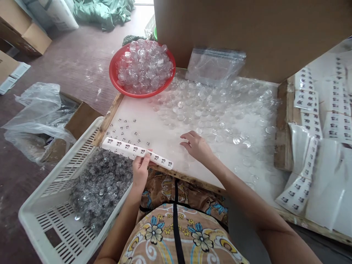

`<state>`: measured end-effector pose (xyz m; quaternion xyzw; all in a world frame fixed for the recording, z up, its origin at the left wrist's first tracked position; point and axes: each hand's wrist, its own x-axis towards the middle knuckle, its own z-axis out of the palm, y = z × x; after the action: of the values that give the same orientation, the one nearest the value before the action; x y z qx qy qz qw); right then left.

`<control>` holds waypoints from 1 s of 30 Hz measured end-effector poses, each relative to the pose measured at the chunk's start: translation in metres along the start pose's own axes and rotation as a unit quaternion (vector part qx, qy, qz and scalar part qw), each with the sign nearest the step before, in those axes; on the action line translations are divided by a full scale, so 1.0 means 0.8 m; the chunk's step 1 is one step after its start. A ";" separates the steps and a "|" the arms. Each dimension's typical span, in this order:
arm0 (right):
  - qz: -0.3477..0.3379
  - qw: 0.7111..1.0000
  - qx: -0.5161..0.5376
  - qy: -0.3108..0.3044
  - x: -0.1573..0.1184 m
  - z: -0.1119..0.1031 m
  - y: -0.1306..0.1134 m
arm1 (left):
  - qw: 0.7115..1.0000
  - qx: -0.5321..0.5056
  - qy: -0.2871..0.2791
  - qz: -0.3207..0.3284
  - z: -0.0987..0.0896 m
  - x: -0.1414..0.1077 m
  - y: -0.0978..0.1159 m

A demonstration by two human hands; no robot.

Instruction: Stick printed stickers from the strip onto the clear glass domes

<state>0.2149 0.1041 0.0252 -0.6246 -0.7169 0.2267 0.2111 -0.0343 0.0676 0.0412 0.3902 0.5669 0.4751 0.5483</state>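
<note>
My left hand [141, 169] pinches a long white strip [128, 147] printed with a row of small dark figures, near the table's front left edge. Behind the strip, several small printed pieces [127, 127] lie scattered on the white tabletop [143, 113]. My right hand [196, 145] hovers over the middle of the table, thumb and index finger apart, and nothing shows between them. Many clear round discs [202, 113] spread across the table beyond and to the right of it.
A red basin [112, 73] heaped with clear discs sits at the back left. Clear bags [216, 66] lie by a large cardboard box [247, 33]. A white crate [27, 216] of dark-printed discs stands at lower left. More printed strips [306, 88] lie right, beyond a wooden bar [284, 124].
</note>
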 end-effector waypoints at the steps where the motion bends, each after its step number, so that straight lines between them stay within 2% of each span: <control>1: -0.009 1.000 -0.015 -0.001 0.006 0.001 -0.001 | 1.000 0.004 0.000 0.001 0.000 0.000 0.000; 7: -0.017 0.991 -0.117 -0.068 0.035 0.012 -0.010 | 1.000 0.008 0.003 -0.001 -0.004 -0.004 -0.003; 9: -0.003 0.994 -0.085 -0.063 0.038 0.012 -0.010 | 1.000 0.008 0.003 -0.003 -0.006 -0.005 -0.005; 13: 0.063 0.993 0.066 -0.079 0.043 0.006 -0.008 | 1.000 0.014 0.004 -0.004 -0.007 -0.006 -0.009; 16: 0.078 0.993 0.064 -0.059 0.042 0.001 -0.010 | 1.000 0.020 0.002 0.000 -0.007 -0.005 -0.010; 19: 0.023 1.000 0.004 -0.020 0.030 0.001 -0.020 | 1.000 0.021 0.001 0.000 -0.008 -0.004 -0.011; 21: -0.046 0.997 -0.027 -0.057 0.017 0.005 -0.032 | 1.000 0.021 0.002 -0.004 -0.008 -0.005 -0.011; 23: -0.103 0.985 -0.067 -0.122 0.004 0.012 -0.043 | 1.000 0.022 0.005 -0.004 -0.008 -0.005 -0.011; 26: -0.127 0.968 -0.136 -0.169 -0.009 0.026 -0.053 | 1.000 0.018 0.004 -0.005 -0.007 -0.006 -0.009; 30: -0.141 0.963 -0.166 -0.158 -0.013 0.038 -0.051 | 1.000 0.006 -0.001 -0.013 -0.005 -0.007 -0.003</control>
<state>0.1656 0.0870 0.0246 -0.5002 -0.8492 0.1683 0.0186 -0.0372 0.0611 0.0399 0.3860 0.5745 0.4641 0.5527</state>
